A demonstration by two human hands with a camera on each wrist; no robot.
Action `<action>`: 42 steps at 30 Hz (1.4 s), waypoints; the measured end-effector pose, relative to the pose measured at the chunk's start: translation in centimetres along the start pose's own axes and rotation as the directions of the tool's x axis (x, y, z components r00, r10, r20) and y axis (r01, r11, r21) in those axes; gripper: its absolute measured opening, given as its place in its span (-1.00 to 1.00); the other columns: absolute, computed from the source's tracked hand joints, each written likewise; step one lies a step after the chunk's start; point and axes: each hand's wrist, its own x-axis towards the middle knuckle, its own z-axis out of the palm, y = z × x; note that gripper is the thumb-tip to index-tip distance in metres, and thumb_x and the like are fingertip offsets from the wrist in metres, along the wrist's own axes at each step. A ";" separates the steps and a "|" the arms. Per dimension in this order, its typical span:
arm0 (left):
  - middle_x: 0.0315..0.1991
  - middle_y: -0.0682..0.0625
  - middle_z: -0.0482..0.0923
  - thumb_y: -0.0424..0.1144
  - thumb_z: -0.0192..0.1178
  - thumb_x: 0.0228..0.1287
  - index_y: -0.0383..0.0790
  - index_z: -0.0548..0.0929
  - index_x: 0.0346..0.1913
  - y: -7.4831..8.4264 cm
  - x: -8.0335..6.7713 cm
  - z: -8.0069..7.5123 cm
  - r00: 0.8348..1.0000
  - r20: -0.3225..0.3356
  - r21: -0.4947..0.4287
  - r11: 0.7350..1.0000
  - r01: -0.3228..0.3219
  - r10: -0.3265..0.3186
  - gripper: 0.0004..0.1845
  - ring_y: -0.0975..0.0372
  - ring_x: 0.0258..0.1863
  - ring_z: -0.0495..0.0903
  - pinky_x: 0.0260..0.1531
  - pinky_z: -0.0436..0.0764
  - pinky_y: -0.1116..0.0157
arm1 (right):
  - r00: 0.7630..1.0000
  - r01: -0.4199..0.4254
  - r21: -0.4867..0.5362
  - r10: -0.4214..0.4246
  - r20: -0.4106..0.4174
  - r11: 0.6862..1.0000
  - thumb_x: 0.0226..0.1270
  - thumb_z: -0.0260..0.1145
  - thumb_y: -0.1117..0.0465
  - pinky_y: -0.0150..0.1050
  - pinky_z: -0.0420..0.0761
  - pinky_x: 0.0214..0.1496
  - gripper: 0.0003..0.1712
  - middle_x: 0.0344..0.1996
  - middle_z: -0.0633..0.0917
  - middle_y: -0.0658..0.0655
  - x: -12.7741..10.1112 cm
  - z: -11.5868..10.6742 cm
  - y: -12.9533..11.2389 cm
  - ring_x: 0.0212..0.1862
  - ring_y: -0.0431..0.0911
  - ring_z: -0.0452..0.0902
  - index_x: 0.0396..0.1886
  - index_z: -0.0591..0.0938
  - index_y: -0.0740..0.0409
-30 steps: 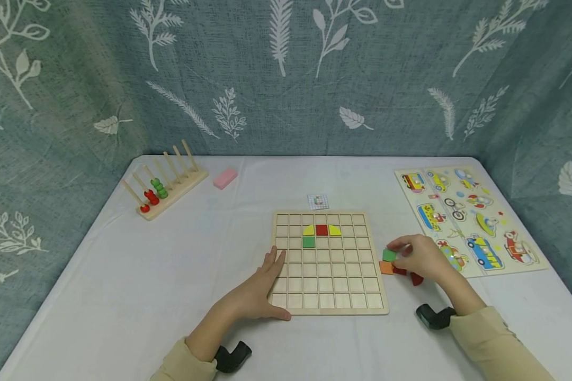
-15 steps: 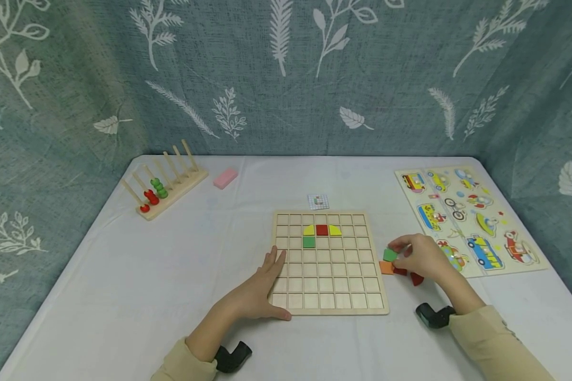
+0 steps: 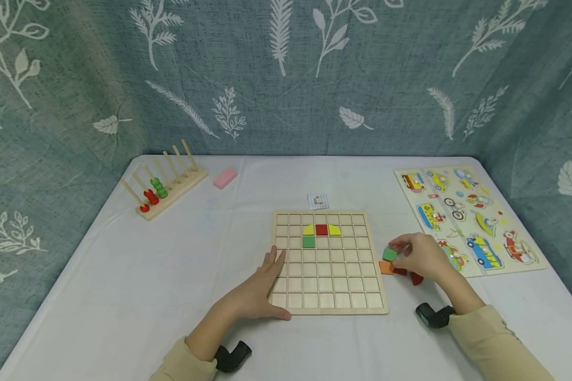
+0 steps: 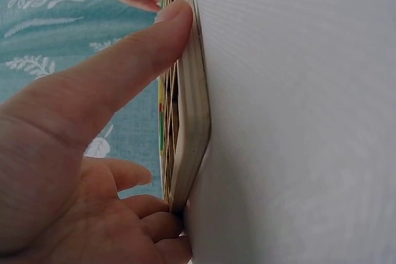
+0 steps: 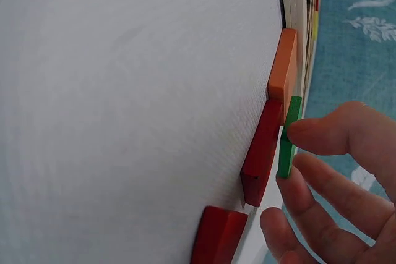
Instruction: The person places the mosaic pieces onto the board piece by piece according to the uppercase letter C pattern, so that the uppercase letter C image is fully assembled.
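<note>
The worktop carries the grid board. The left hand, fingers straight, rests flat on the board's left edge. The right hand pinches a green tile, apparently lifted, above the orange tile and red pieces.

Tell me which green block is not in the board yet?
The green block pinched in the right hand, beside the wooden board. The other green block already sits in a square under the yellow piece.
</note>
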 end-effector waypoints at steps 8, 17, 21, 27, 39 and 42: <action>0.42 -0.22 -0.41 -0.07 0.51 -0.29 -0.30 -0.15 0.43 0.0 0.0 0.0 1.000 -0.006 -0.008 1.000 -0.004 0.004 0.28 -0.02 0.39 -0.34 0.29 -0.04 -0.01 | 1.000 -0.012 0.005 0.012 0.008 1.000 -0.13 0.43 0.22 -0.29 0.44 -0.43 -0.55 -0.31 0.65 0.11 0.0 -0.1 -0.6 -0.33 -0.06 0.43 -0.13 0.65 0.22; 0.43 -0.20 -0.41 -0.07 0.51 -0.27 -0.29 -0.14 0.43 0.1 0.0 0.0 1.000 -0.004 -0.007 1.000 -0.002 0.002 0.26 -0.01 0.39 -0.33 0.28 -0.02 -0.03 | 0.999 0.050 0.003 -0.050 -0.018 0.999 -0.17 0.42 0.26 -0.28 0.44 -0.42 -0.58 -0.36 0.66 0.08 0.0 0.2 -1.7 -0.33 -0.06 0.45 -0.17 0.67 0.21; 0.43 -0.20 -0.41 -0.07 0.51 -0.27 -0.30 -0.14 0.43 0.1 0.0 0.0 1.000 -0.003 -0.006 1.000 -0.002 0.002 0.27 -0.01 0.39 -0.33 0.29 -0.03 -0.02 | 0.998 0.061 0.023 -0.061 -0.012 0.998 -0.17 0.43 0.24 -0.26 0.46 -0.39 -0.57 -0.35 0.65 0.07 0.0 0.4 -2.4 -0.30 -0.05 0.47 -0.17 0.67 0.19; 0.42 -0.22 -0.41 -0.07 0.51 -0.28 -0.32 -0.14 0.42 0.1 0.0 -0.1 1.000 -0.005 -0.012 1.000 -0.007 0.007 0.27 -0.03 0.39 -0.33 0.29 -0.03 -0.03 | 0.996 0.086 0.044 -0.086 -0.004 0.995 -0.16 0.45 0.26 -0.26 0.46 -0.40 -0.58 -0.34 0.65 0.06 0.1 0.9 -3.5 -0.30 -0.07 0.49 -0.17 0.67 0.19; 0.42 -0.21 -0.40 -0.06 0.52 -0.30 -0.30 -0.13 0.43 0.0 0.1 0.1 1.000 -0.012 -0.005 1.000 0.001 -0.001 0.28 -0.02 0.39 -0.33 0.28 -0.02 -0.03 | 0.991 0.132 0.071 -0.133 0.003 0.989 -0.18 0.39 0.34 -0.29 0.45 -0.42 -0.64 -0.35 0.66 0.03 0.5 2.0 -5.7 -0.30 -0.09 0.48 -0.24 0.69 0.18; 0.42 -0.22 -0.40 -0.05 0.52 -0.30 -0.31 -0.13 0.42 0.0 0.1 0.1 1.000 -0.012 -0.007 1.000 -0.003 0.003 0.28 -0.03 0.39 -0.33 0.28 -0.02 -0.03 | 0.990 0.138 0.071 -0.138 0.003 0.988 -0.18 0.39 0.35 -0.28 0.44 -0.39 -0.66 -0.36 0.66 0.01 0.7 2.3 -6.0 -0.31 -0.10 0.47 -0.26 0.70 0.15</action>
